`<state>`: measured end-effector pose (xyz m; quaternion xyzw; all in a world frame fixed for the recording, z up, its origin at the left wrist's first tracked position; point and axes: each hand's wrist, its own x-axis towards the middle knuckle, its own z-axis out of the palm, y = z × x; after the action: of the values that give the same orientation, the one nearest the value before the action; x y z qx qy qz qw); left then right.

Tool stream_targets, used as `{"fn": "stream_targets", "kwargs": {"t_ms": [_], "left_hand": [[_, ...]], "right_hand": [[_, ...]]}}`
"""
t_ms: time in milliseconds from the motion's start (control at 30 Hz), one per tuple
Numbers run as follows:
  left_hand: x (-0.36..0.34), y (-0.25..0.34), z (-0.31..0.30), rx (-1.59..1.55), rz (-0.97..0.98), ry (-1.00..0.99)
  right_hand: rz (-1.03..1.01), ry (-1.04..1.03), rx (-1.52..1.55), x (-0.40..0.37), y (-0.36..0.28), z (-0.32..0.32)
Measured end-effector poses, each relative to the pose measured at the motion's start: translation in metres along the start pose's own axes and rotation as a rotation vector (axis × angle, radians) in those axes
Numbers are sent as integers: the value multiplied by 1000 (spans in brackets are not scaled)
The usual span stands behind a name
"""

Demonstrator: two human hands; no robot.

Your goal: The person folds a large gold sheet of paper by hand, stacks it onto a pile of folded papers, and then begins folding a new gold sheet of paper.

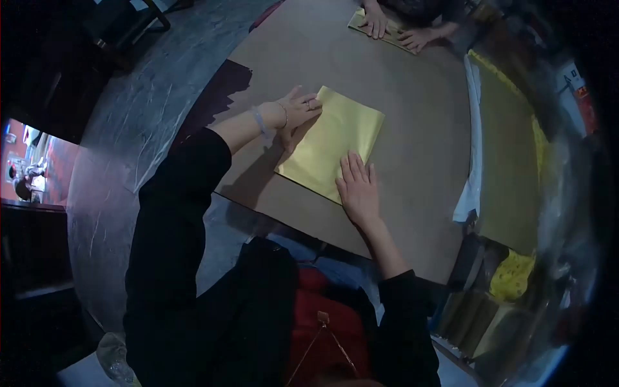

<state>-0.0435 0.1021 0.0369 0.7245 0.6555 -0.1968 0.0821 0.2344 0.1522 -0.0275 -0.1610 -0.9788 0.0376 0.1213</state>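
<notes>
A rectangular sheet of shiny gold paper, possibly folded or stacked, lies flat and at an angle on the brown tabletop. My left hand is at its upper left edge, fingers stretched out over the border and a ring on one finger. At the lower right edge my right hand rests flat, its fingertips on the gold surface. Neither hand is wrapped round anything. How many layers the paper has cannot be made out.
Across the table, another person's hands press on a similar gold piece. A yellow-edged board or table stands at the right, with a yellow cloth below. A lit screen glows at the far left above the marbled floor.
</notes>
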Motion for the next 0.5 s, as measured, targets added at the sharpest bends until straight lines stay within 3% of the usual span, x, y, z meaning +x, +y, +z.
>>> {"fn": "stream_targets", "kwargs": {"t_ms": [167,500], "left_hand": [[28,-12,5,-8,-78,-209],[29,-11,8,-16,-112,-171]], "right_hand": [[15,7,71,-3,3,2],[0,22,85,-5,3,2]]}}
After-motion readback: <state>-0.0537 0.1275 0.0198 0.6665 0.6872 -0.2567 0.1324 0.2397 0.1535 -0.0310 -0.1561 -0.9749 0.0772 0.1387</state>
